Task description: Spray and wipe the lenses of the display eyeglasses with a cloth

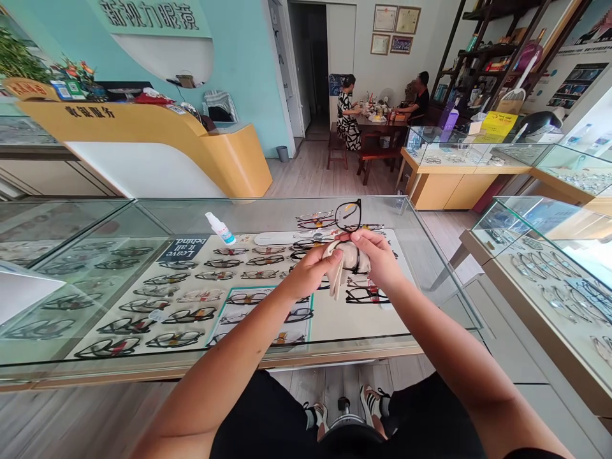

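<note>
Above the glass counter, both hands meet around a pair of black-rimmed eyeglasses (349, 217), one lens of which points up and away from me. My left hand (306, 275) is closed on a pale cleaning cloth (352, 257), whose loose end hangs down below its fingers. The cloth is bunched around the lower lens. My right hand (380, 258) pinches the eyeglasses near the bridge, its thumb on top, and also touches the cloth. A white spray bottle (220, 229) with a blue label stands on the countertop, left of my hands.
The glass display case (335, 328) holds rows of eyeglasses. Another glass case (540, 255) stands at the right. A yellow cashier desk (243, 159) is across the room. Two people (350, 115) sit at a wooden table (382, 124) at the back. A stool base shows between my feet.
</note>
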A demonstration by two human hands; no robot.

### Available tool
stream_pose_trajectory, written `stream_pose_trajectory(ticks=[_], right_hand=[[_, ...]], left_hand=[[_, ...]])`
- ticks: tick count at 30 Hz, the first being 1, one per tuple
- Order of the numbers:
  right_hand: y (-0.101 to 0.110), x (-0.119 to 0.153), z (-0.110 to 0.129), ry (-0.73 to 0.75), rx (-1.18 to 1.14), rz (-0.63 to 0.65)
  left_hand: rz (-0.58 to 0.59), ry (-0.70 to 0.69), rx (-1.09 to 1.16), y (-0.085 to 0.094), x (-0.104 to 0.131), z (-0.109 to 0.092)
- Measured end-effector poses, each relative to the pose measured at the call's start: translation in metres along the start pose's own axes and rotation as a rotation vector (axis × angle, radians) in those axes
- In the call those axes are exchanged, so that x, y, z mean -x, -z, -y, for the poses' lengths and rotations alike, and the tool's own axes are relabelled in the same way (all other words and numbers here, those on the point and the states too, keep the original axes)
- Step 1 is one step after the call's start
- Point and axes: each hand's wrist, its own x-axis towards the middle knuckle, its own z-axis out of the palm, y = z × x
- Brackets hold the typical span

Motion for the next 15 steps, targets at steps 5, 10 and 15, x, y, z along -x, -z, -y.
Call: stream_pose_trajectory(ticks=[5, 10, 15], right_hand=[[0.000, 0.000, 0.002, 0.019, 0.022, -0.001], [0.001, -0.001, 0.000, 0.017, -0.006, 0.013], [0.000, 0.000, 0.000, 0.015, -0.010, 0.017]], left_hand=[[0.104, -0.027, -0.065, 0.004, -0.001, -0.012], [0.123, -0.028, -0.053, 0.002, 0.000, -0.013], [0.098, -0.009, -0.058, 0.000, 0.001, -0.008]])
